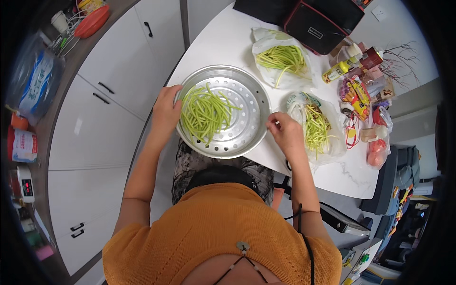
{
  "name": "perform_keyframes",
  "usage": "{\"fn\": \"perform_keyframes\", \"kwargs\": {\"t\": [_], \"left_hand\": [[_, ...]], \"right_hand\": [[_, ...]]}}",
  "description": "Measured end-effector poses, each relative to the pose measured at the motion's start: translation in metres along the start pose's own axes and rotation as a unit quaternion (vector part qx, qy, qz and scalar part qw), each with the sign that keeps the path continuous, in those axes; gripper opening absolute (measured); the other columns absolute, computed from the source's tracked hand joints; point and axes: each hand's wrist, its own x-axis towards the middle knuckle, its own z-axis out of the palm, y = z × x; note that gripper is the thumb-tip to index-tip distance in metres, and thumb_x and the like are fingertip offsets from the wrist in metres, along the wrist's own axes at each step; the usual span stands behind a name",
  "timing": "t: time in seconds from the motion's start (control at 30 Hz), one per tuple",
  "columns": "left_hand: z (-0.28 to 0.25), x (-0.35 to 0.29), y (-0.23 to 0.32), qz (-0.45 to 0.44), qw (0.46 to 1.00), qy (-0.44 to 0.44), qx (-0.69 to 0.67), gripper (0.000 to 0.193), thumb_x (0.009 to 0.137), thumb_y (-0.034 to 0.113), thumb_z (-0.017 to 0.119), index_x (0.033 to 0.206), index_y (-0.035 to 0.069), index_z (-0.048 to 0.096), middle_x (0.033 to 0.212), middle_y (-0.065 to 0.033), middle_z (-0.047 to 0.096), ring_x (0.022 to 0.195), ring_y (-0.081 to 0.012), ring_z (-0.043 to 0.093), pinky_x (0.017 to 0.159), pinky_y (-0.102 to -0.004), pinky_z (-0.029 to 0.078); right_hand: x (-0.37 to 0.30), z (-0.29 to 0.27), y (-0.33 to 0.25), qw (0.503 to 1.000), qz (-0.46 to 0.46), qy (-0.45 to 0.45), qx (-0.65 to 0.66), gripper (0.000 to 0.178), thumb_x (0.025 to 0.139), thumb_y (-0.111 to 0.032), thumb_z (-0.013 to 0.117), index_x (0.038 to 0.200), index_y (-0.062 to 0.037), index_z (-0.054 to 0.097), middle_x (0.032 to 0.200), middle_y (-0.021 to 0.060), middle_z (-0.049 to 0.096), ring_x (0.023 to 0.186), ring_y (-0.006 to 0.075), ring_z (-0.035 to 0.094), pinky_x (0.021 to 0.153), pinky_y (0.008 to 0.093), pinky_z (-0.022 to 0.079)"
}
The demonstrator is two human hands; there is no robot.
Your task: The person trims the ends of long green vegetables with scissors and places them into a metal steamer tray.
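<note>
A round metal steamer tray (245, 89) with a perforated bottom lies in front of me, its near part reaching past the table edge over my lap. Cut green vegetable stems (205, 114) are heaped in its left half. My left hand (166, 108) grips the left rim, fingers over the edge. At the right rim, my right hand (284, 130) has its thumb and fingers pinched on the edge. Farther back lies an opened white plastic bag (266, 37) of long green stems (283, 59). To the right of my right hand, a second bag (332, 153) holds yellowish-green stems (317, 128).
The white table (349, 176) curves around to the right. On it stand a black box-shaped appliance (317, 29), a yellow bottle (336, 71), snack packets (356, 97) and a bag of reddish round items (377, 151). White cabinets (97, 128) with a cluttered counter line the left.
</note>
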Motion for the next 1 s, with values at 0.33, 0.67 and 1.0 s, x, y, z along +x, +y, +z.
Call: {"fn": "perform_keyframes", "kwargs": {"t": [0.33,0.67,1.0], "left_hand": [[0.005,0.054,-0.036,0.045,0.997,0.013,0.06,0.032,0.079,0.0,0.055,0.109,0.006,0.056,0.099,-0.0109,0.057,0.082,-0.0263,0.058,0.072,-0.0335,0.047],[0.006,0.044,0.022,0.172,0.969,0.014,0.179,0.022,0.076,0.003,0.058,0.098,0.004,0.06,0.101,-0.0141,0.057,0.092,-0.0312,0.056,0.081,-0.0409,0.046],[0.049,0.027,0.081,0.198,0.964,-0.173,0.022,0.016,0.077,0.009,0.061,0.092,0.002,0.063,0.091,-0.0129,0.062,0.086,-0.0323,0.058,0.078,-0.04,0.045]], "right_hand": [[0.007,0.005,-0.003,0.995,-0.045,-0.001,0.084,0.013,0.076,-0.013,0.068,0.087,-0.0071,0.063,0.089,0.0089,0.064,0.065,0.0258,0.062,0.061,0.0358,0.049],[0.077,-0.012,0.064,0.986,-0.056,0.095,-0.124,0.028,0.073,-0.005,0.068,0.1,-0.002,0.061,0.11,0.0145,0.058,0.093,0.0325,0.06,0.077,0.0385,0.05],[0.177,0.027,0.101,0.929,-0.046,0.117,-0.349,0.052,0.08,-0.004,0.055,0.13,-0.0097,0.041,0.127,0.0135,0.047,0.116,0.0285,0.05,0.091,0.0367,0.047]]}}
